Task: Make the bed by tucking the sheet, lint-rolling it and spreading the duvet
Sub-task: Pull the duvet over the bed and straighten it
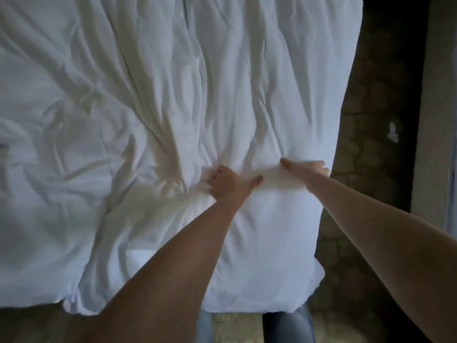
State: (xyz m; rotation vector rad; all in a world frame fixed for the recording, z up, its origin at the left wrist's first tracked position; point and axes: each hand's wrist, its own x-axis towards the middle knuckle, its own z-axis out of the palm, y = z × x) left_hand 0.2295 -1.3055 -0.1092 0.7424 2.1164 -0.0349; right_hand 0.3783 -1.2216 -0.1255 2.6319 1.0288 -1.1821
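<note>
Head cam: L hand point(228, 185) grips duvet point(148, 95), R hand point(308, 169) on it, grip unclear.

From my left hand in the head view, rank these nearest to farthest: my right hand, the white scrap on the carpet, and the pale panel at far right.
1. Right hand, just right of the left hand, gripping the same duvet.
2. White scrap, on the carpet right of the duvet.
3. Pale panel, far right, past the scrap.
</note>
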